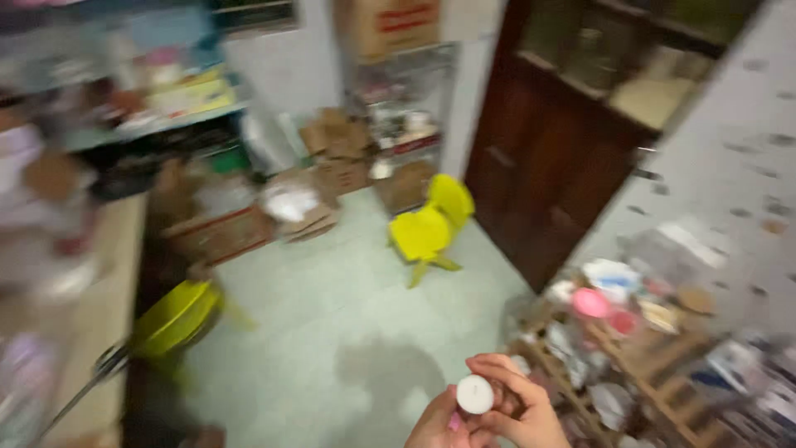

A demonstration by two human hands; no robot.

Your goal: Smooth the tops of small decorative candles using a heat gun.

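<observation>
Both hands at 6 o'clock, low in frame. Right hand grasps a white disc; left hand supports beneath, grip unclear. Yellow chair at 12 o'clock.

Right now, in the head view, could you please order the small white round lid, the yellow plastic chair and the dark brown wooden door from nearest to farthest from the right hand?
1. Small white round lid, in its grip.
2. Yellow plastic chair, mid-floor.
3. Dark brown wooden door, far right.

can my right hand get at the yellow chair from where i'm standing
Probably not. Your right hand is closed around a small white round object, and the yellow chair stands well across open floor, though nothing blocks the path.
</observation>
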